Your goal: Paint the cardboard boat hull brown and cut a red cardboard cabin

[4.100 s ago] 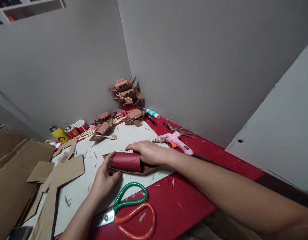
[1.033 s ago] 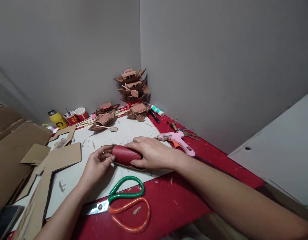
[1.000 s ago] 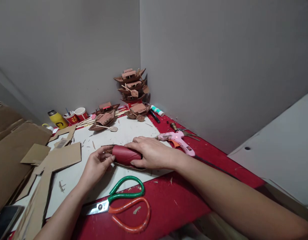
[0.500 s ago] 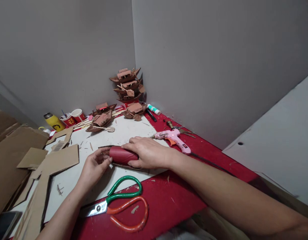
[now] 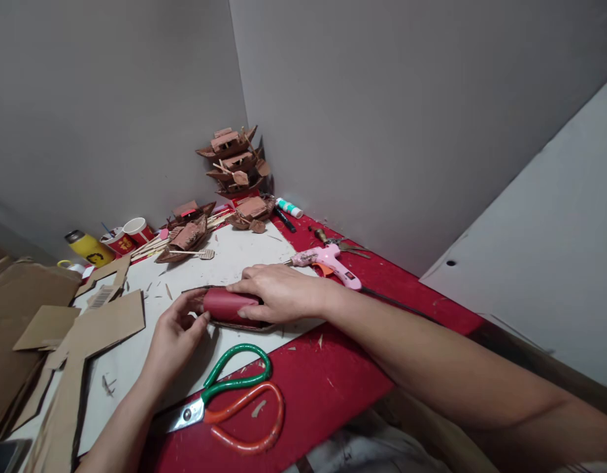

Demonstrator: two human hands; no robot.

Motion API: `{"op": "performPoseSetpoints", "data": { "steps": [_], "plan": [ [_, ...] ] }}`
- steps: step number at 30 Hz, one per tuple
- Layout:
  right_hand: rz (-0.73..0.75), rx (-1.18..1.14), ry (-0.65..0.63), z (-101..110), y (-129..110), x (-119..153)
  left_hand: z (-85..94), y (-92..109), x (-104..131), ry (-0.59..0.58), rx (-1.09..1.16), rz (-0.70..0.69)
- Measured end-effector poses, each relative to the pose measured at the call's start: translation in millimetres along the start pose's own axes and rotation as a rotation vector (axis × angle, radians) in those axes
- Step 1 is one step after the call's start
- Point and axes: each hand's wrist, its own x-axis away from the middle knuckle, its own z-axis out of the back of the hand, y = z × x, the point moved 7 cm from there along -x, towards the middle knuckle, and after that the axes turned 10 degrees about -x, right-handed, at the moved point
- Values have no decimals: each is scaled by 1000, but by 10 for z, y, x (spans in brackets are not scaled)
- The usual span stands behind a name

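Your right hand [image 5: 278, 292] straddles the red roll [image 5: 224, 305], thumb on its near flank and fingers over the far one, likely because the curve needs pressure from both sides. Your left hand [image 5: 173, 335] pinches the nine o'clock end of the brown hull [image 5: 239, 326], apparently to steady it; the roll lies lengthwise inside the hull, over the white board [image 5: 234, 243]. From the roll, the glue gun [image 5: 328, 259] rests at two o'clock, seemingly for easy reach, and the scissors [image 5: 215, 416] at six. The roll looks smooth, papery and rounded; the hull is rough-edged and tapered, perhaps cardboard.
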Motion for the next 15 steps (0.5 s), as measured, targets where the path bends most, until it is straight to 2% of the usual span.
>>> {"op": "performPoseSetpoints", "data": {
  "steps": [2,4,6,8,10,15],
  "plan": [
    [2,4,10,6,7,-2,57,79,29,85,-191,-99],
    [1,4,21,8,6,-3,105,225,86,209,-402,-255],
    [-9,3,24,9,3,-1,64,354,144,243,-543,-413],
    [-23,-1,21,12,4,1,-61,390,158,133,-622,-505],
    [-31,-2,23,17,9,1,-169,349,139,11,-667,-519],
    [-19,-21,26,26,39,-3,-219,283,54,-42,-737,-489]
  ]
}}
